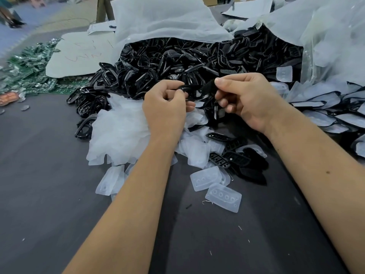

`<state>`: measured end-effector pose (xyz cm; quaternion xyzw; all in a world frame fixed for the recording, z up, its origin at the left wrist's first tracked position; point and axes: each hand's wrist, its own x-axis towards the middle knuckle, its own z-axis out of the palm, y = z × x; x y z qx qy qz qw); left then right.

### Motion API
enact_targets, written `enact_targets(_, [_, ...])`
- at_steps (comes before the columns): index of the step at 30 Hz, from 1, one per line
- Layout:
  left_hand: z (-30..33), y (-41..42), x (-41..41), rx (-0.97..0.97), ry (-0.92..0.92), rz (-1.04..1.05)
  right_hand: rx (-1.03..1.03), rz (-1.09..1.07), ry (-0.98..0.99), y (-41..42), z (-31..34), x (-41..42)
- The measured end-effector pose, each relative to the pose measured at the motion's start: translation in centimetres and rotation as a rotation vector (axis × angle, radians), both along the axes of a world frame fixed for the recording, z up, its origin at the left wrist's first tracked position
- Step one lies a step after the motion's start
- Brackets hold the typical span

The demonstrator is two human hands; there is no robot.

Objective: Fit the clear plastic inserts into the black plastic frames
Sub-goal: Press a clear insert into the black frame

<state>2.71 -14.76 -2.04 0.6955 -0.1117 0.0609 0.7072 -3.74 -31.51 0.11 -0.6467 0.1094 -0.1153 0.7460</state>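
**Both hands hold one black frame above the pile**

The left hand (166, 103) has its fingers curled and pinches the black frame (192, 91) at its left end. The right hand (246, 101) pinches the right end between thumb and forefinger. Both forearms reach forward over the dark table (49, 194). Clear inserts (223, 196) lie below. Whether an insert is already in the frame is hard to see.

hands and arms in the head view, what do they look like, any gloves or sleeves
Both the left hand and the right hand are bare: no gloves, rings, watch or wristband show. Both forearms are uncovered right down to the bottom edge of the picture, so no sleeve is in view. Fingernails are short and unpainted.
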Motion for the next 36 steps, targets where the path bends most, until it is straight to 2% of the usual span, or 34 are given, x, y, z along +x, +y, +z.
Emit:
enact_targets(7, [0.1, 0.1, -0.1, -0.038, 0.010, -0.066, 0.067, 0.072, -0.107, 0.5, -0.6, 0.2])
enact_targets(11, [0.1, 0.1, 0.0, -0.057, 0.029, -0.070, -0.056, -0.008, -0.199, 0.7, -1.0, 0.3])
enact_targets(13, [0.0, 0.1, 0.0, -0.071, 0.050, -0.065, -0.220, -0.146, -0.297, 1.0, -1.0, 0.3])
enact_targets(17, [-0.1, 0.1, 0.0, -0.100, 0.078, -0.092, -0.786, -0.409, -0.436, 1.7, -0.8, 0.2])
enact_targets(20, [0.0, -0.1, -0.1, -0.134, 0.099, -0.156, -1.073, -0.449, -0.486, 2.8, -0.8, 0.4])
enact_targets(22, [0.1, -0.2, -0.2, -0.140, 0.113, -0.162, -1.144, -0.409, -0.475, 3.6, -1.0, 0.6])
enact_targets(27, [0.3, 0.2, -0.1, -0.273, 0.178, -0.199, -1.093, -0.341, -0.460, 4.5, -1.0, 0.7])
enact_targets(31, [0.5, 0.3, -0.2, -0.351, 0.222, -0.219, -1.062, -0.330, -0.339, 4.6, -1.0, 0.7])
enact_targets(34, [0.6, 0.2, -0.3, -0.352, 0.230, -0.208, -0.846, -0.216, -0.279, 4.3, -1.1, 0.7])
enact_targets(36, [0.6, 0.1, -0.3, -0.341, 0.236, -0.199, -0.660, -0.231, -0.274, 3.9, -1.0, 0.6])
